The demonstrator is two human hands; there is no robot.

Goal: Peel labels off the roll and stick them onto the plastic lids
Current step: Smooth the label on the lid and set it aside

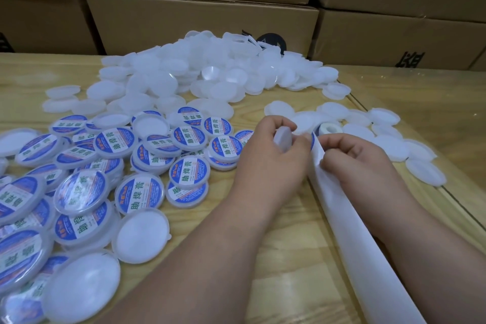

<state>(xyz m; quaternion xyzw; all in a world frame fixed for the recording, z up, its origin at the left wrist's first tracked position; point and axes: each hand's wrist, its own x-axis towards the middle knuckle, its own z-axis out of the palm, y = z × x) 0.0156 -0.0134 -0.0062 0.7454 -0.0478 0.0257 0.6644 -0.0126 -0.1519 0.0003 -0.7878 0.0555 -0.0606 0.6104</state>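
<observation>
A blank white lid [282,138] is gripped on edge in the left hand [273,150], its fingers curled round the rim. Just beside it, the white backing strip [349,221] is pinched by the curled fingers of the right hand [352,158], and a blue-edged label [313,141] is seen lifted off the top of the strip between the two hands, close to the held lid. Whether the label is already touching the lid cannot be told.

The strip is laid from the right hand down toward the lower right edge of the view, under the right forearm. Just behind the hands, the label roll [328,129] is seen lying on the wooden table [289,258], partly hidden by the knuckles.

To the left, a spread of labelled lids [113,143] with blue and white printed stickers is heaped, a few turned face down. A large pile of unlabelled lids [210,73] is stacked further back at the centre, and more blank lids [394,144] are scattered to the right of the roll. Brown cardboard boxes [200,18] are stacked behind the table.
</observation>
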